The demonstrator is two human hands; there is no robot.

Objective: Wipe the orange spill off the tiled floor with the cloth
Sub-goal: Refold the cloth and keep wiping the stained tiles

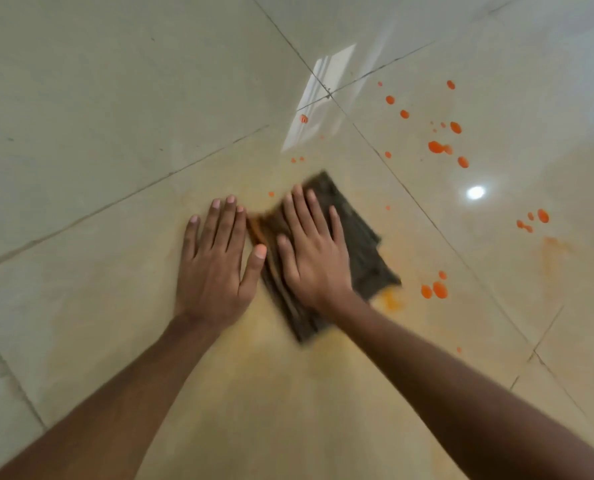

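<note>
A dark grey-brown folded cloth [364, 251] lies flat on the glossy beige tiled floor [115, 133]. My right hand [312, 251] presses on it with straight, spread fingers. Flat on the bare tile just left of the cloth rests my left hand [216, 261], its thumb touching the cloth's edge. Orange drops of the spill [437, 147] dot the tile beyond and to the right of the cloth, with a pair of drops [434, 291] close to its right corner. A pale orange smear [390, 301] sits at the cloth's near right edge, and a faint orange film tints the tile around my hands.
Dark grout lines [330, 95] cross the floor and meet beyond the cloth. More orange drops [534, 220] lie at the far right, with a faint orange streak [551, 251] beneath them. A window reflection and a lamp glare [475, 192] shine on the tiles.
</note>
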